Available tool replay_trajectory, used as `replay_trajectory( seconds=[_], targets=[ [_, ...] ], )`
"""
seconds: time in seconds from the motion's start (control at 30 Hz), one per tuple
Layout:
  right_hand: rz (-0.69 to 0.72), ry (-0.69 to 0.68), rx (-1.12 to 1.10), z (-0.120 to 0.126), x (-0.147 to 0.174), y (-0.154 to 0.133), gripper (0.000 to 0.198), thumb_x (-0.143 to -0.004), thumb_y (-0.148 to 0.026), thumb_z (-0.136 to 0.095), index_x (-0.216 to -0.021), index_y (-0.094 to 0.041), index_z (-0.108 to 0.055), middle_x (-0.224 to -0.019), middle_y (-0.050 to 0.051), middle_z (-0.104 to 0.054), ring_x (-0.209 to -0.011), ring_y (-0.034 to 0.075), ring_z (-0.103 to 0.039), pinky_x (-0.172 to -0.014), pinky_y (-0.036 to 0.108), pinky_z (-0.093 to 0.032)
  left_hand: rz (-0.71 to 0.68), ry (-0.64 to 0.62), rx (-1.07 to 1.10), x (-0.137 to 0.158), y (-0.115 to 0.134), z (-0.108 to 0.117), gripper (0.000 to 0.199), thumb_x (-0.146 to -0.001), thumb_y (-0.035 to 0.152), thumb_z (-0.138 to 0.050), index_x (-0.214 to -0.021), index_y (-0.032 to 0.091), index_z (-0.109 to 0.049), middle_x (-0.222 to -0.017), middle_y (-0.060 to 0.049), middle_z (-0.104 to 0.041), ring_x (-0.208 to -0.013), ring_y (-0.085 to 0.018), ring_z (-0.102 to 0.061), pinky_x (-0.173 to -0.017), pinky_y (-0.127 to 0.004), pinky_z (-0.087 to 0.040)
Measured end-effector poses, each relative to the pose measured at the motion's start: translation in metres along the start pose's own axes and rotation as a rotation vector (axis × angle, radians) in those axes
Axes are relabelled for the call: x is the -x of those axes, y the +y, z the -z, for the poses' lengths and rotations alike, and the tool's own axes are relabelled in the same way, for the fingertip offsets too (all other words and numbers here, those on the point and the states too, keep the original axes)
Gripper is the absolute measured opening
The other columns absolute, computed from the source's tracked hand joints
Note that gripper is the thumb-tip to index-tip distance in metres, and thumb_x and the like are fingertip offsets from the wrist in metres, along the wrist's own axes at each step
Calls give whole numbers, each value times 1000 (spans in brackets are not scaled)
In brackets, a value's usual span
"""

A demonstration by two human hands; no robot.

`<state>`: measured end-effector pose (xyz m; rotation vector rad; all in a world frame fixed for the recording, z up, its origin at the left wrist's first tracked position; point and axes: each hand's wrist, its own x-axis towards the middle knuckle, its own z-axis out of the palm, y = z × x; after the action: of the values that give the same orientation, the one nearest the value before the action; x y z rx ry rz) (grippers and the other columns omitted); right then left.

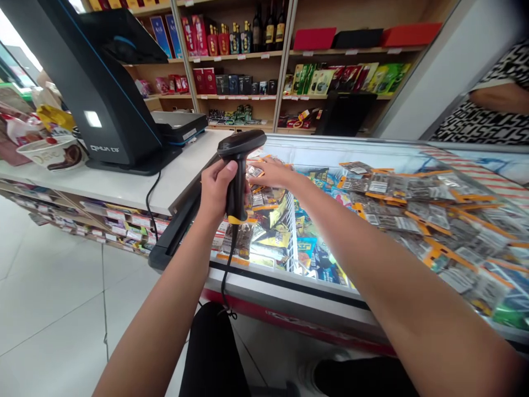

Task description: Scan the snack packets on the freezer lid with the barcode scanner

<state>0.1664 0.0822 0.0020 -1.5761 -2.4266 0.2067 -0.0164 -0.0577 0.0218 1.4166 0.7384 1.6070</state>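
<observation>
My left hand [218,187] is wrapped around the handle of a black barcode scanner [236,190], which stands upright with its head on top. A cable hangs from the handle's yellow-tipped base. Just behind the scanner, my right hand [273,172] reaches across the freezer top. Its thumb and fingers are around a small snack packet [255,172], partly hidden by the scanner. More clear packets with orange edges [239,240] lie on the glass below my hands.
A chest freezer [289,281] with bagged goods inside spans the front. Many orange-edged packets [388,184] cover its right side. At left, a counter [136,184] carries a checkout terminal [107,99] and a paper tub [53,153]. Stocked shelves [235,58] line the back; a person [491,105] stands far right.
</observation>
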Motion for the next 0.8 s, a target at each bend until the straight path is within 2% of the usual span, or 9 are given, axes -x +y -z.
replay_trajectory(
  seconds=[0.1, 0.23, 0.3, 0.37, 0.43, 0.5, 0.57, 0.67, 0.8],
  targets=[
    [-59, -64, 17, 5, 26, -8, 87, -91, -78, -62, -167, -38, -46, -176, 12, -31, -159, 50, -26, -122, 73, -26, -15, -20, 2, -1, -3, 1, 47, -88, 67, -68, -84, 21, -60, -58, 1, -63, -37, -15, -57, -34, -26, -41],
    [-108, -125, -19, 11, 59, -26, 92, -91, -82, -58, -171, -42, -36, -181, 10, -19, -164, 51, -9, -122, 79, -17, -7, -41, -13, -1, -5, 2, 47, -88, 68, -68, -84, 21, -60, -60, 0, -66, -38, -15, -58, -34, -26, -41],
    [-143, -126, -78, 13, 72, -33, 93, -92, -86, -54, -171, -42, -33, -181, 8, -18, -164, 51, -7, -123, 80, -13, 14, -53, -23, -1, -4, 2, 47, -87, 66, -69, -82, 21, -61, -59, 0, -66, -38, -15, -57, -34, -26, -41],
    [-126, -56, -191, 17, 83, -34, 89, -97, -84, -46, -171, -36, -37, -179, 9, -26, -165, 46, -15, -127, 71, -15, 44, -69, -40, 0, -3, 1, 46, -86, 66, -70, -81, 21, -61, -58, 0, -65, -37, -14, -57, -34, -26, -41],
    [-65, 97, -323, 22, 92, -25, 79, -104, -76, -39, -167, -28, -45, -174, 11, -38, -162, 37, -30, -130, 57, -25, 77, -98, -48, 1, -1, 0, 45, -84, 66, -72, -83, 22, -62, -57, 0, -65, -37, -15, -57, -34, -27, -42],
    [-31, 273, -413, 29, 102, -8, 67, -109, -65, -39, -159, -23, -53, -167, 12, -49, -154, 32, -45, -125, 48, -35, 102, -136, -54, 2, 1, -1, 44, -83, 66, -73, -85, 23, -63, -59, -1, -66, -38, -16, -58, -35, -28, -42],
    [-78, 375, -444, 35, 114, 13, 54, -110, -53, -43, -150, -20, -61, -157, 14, -60, -140, 31, -59, -116, 45, -45, 122, -169, -66, 4, 1, -1, 44, -83, 66, -73, -86, 23, -64, -60, -1, -67, -39, -17, -58, -35, -29, -43],
    [-242, 305, -407, 38, 133, 37, 44, -108, -43, -52, -139, -17, -68, -139, 16, -71, -118, 32, -70, -103, 45, -53, 147, -205, -104, 7, 1, -2, 45, -82, 66, -73, -84, 23, -63, -61, -2, -69, -40, -17, -60, -34, -28, -43],
    [-330, 66, -256, 32, 144, 44, 62, -96, -51, -73, -147, -16, -64, -145, 22, -64, -123, 38, -66, -101, 45, -53, 178, -270, -143, 12, 3, -4, 41, -83, 62, -72, -86, 22, -63, -63, -2, -71, -41, -16, -61, -36, -26, -47]
  ],
)
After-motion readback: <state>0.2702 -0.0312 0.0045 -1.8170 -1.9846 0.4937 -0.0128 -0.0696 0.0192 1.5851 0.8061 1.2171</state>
